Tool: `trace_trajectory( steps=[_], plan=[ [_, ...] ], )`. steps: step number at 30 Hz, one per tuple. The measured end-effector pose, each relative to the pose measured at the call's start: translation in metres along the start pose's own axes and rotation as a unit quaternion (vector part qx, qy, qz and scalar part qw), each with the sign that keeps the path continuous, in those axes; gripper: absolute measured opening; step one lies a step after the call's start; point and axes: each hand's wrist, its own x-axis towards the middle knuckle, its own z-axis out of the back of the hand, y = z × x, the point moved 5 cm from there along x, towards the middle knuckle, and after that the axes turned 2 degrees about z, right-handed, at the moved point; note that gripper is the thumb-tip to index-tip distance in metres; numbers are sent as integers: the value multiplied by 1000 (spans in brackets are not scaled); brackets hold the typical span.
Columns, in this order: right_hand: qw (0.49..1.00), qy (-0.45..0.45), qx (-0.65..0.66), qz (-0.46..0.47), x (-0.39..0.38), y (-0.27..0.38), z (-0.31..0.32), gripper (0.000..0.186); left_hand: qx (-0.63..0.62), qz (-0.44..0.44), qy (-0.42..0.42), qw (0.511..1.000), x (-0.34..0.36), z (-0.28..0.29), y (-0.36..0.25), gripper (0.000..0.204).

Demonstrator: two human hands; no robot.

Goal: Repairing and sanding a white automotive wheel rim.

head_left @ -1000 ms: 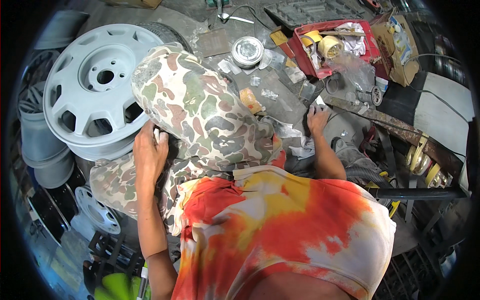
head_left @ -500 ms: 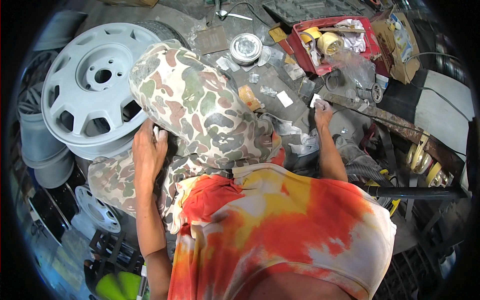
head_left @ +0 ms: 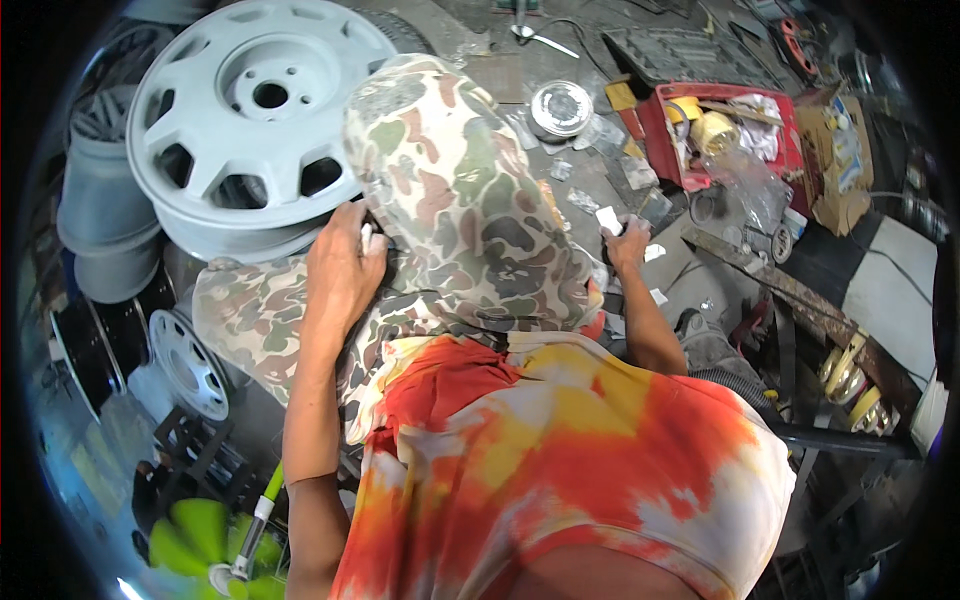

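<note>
My left hand (head_left: pixel 345 260) has its fingers curled between my camouflage-trousered leg (head_left: pixel 450 190) and a pale grey wheel rim (head_left: pixel 230 190) lying flat at upper left. Small white pieces show at its fingertips; I cannot make out what it grips. My right hand (head_left: pixel 628 240) pinches a small white piece (head_left: pixel 608 220), like paper or an abrasive pad, right of my knee over the littered floor. A round metal tin (head_left: pixel 561 108) sits beyond it, among small scraps and squares.
A red toolbox (head_left: pixel 665 135) with tape rolls and rags and a torn carton (head_left: pixel 840 160) are at upper right. A rusty beam (head_left: pixel 770 290) and hose run along the right. Stacked rims (head_left: pixel 110 200) and a green fan (head_left: pixel 200 540) are at left.
The view has shifted, moving the surroundings rightward in the picture. My right hand has moved left relative to the floor items, now holding the white piece. My left hand stays beside my leg.
</note>
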Motion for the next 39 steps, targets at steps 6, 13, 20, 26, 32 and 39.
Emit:
trace_trajectory(
  steps=[6,13,20,26,32,39],
  plan=[
    [992,46,118,-15,15,3,11,26,-9,21,2,1000,-3,3,-2,39],
    [963,-58,251,82,7,137,119,8,-41,2,-3,999,0,4,2,35],
    [875,-231,166,391,-3,229,194,20,-92,1,-25,995,4,10,2,33],
    [858,-225,177,427,2,257,211,20,-99,23,-36,994,-2,10,10,32],
    [849,-232,171,444,-1,267,211,23,-94,-24,-83,992,-3,11,11,27],
    [853,-203,227,425,-7,283,228,23,-131,-13,-79,988,-3,20,3,22]
  ],
)
